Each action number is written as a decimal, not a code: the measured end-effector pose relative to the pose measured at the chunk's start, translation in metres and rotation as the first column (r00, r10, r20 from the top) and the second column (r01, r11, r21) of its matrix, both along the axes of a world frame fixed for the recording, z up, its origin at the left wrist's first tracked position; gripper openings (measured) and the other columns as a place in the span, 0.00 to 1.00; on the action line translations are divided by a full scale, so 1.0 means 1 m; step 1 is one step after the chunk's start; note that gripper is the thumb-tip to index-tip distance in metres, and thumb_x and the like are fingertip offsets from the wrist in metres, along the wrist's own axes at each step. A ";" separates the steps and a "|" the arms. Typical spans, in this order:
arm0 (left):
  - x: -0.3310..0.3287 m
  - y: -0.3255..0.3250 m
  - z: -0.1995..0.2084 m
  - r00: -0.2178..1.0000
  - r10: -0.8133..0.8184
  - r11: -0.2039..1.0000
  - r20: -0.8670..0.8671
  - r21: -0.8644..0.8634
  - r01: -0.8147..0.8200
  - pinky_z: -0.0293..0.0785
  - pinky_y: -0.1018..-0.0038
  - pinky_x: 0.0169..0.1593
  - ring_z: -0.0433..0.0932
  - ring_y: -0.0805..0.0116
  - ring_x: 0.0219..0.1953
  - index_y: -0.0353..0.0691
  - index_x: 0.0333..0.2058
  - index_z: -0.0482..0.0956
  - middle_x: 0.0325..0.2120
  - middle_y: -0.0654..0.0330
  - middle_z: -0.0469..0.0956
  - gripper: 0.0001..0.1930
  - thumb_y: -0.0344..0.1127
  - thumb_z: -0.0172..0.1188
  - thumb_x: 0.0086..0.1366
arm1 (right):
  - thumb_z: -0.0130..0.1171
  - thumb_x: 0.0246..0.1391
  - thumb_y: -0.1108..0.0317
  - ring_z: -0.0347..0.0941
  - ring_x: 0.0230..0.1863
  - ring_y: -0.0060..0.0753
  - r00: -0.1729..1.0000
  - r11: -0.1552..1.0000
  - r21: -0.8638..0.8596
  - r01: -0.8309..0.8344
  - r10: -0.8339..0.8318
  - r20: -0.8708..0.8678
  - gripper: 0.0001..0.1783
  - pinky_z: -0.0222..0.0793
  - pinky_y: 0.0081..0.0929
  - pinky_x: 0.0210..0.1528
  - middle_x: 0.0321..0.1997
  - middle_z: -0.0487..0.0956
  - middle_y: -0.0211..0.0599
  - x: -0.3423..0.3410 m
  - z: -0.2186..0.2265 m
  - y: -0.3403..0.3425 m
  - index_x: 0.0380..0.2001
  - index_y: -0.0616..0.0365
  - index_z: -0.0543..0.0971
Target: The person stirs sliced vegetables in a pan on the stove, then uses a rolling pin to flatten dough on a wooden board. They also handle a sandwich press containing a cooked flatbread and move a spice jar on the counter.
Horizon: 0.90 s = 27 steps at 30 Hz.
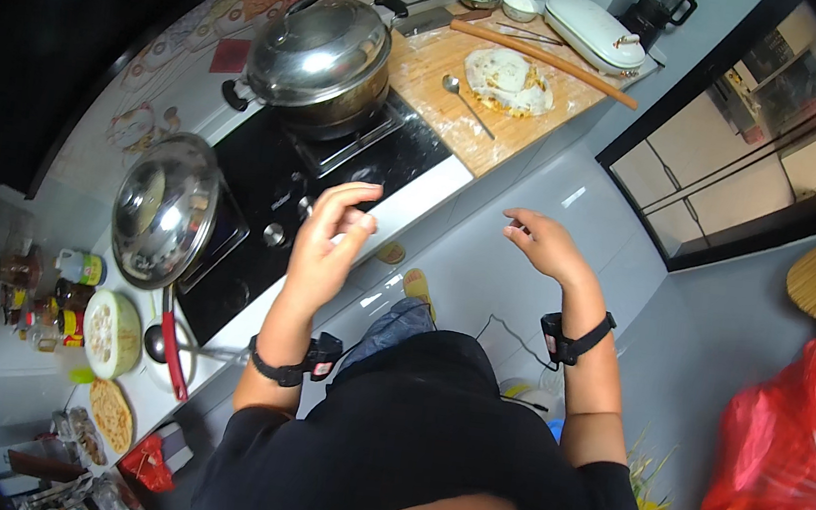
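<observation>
My left hand (329, 241) is raised by the front edge of the black stove (239, 281), fingers loosely bent, holding nothing. My right hand (542, 242) hovers over the floor beyond the counter edge, empty, its fingers partly stretched. A large lidded steel pot (320, 59) stands on the far burner. On the near burner sits a wok under a shiny domed lid (166, 212), its red handle (174, 354) pointing toward me. Flattened floury dough with yellowish filling (508, 80) lies on the wooden board (428, 81), between a metal spoon (467, 106) and a rolling pin (546, 61).
At the left are a pale green bowl (111, 334), a browned flatbread (112, 416), a ladle (154, 342) and several bottles (43, 324). A white lidded appliance (594, 33) stands behind the board. Dark-framed glass doors (743, 142) and red plastic bags (778, 448) are on the right.
</observation>
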<state>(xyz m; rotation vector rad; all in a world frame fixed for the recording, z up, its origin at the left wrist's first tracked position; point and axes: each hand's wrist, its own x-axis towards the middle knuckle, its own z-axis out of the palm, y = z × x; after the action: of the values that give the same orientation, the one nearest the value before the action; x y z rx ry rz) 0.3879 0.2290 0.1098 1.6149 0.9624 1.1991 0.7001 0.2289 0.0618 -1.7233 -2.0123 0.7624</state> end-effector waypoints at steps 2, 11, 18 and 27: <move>0.033 0.039 -0.013 0.999 -0.048 0.999 -0.007 -0.022 0.048 0.68 0.80 0.43 0.72 0.76 0.35 0.37 0.45 0.73 0.44 0.60 0.71 0.12 0.29 0.54 0.61 | 0.53 0.55 0.59 0.73 0.41 0.48 0.998 0.999 -0.020 0.031 -0.030 0.046 0.19 0.69 0.35 0.44 0.39 0.78 0.48 0.028 0.007 0.034 0.45 0.59 0.74; 0.118 0.178 -0.021 0.971 -0.175 0.981 -0.165 -0.114 0.157 0.69 0.76 0.40 0.72 0.70 0.32 0.39 0.43 0.73 0.34 0.59 0.73 0.10 0.31 0.54 0.62 | 0.55 0.52 0.61 0.75 0.38 0.46 0.983 0.988 0.007 0.156 -0.156 0.098 0.16 0.69 0.35 0.40 0.35 0.78 0.50 0.167 0.007 0.216 0.40 0.61 0.76; 0.132 0.198 -0.043 0.953 0.116 0.922 -0.279 -0.327 -0.208 0.68 0.79 0.39 0.72 0.74 0.32 0.38 0.42 0.74 0.34 0.60 0.75 0.10 0.30 0.55 0.62 | 0.54 0.49 0.64 0.75 0.30 0.39 0.971 0.999 0.034 0.023 -0.031 0.239 0.10 0.68 0.33 0.32 0.25 0.78 0.44 0.239 -0.052 0.443 0.29 0.60 0.77; 0.234 0.193 -0.040 0.864 0.388 0.654 -0.321 -0.565 -0.503 0.67 0.77 0.47 0.72 0.72 0.40 0.33 0.45 0.71 0.41 0.59 0.74 0.12 0.32 0.51 0.65 | 0.47 0.59 0.59 0.77 0.21 0.44 0.696 0.790 -0.497 0.360 -0.582 -0.421 0.21 0.75 0.31 0.19 0.29 0.79 0.54 0.256 -0.128 0.683 0.39 0.71 0.72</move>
<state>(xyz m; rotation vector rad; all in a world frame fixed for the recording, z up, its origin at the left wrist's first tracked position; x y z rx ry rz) 0.6223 0.4220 0.0701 0.9514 1.7457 0.8832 0.9558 0.9121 -0.0663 -1.8232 -0.9855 1.3300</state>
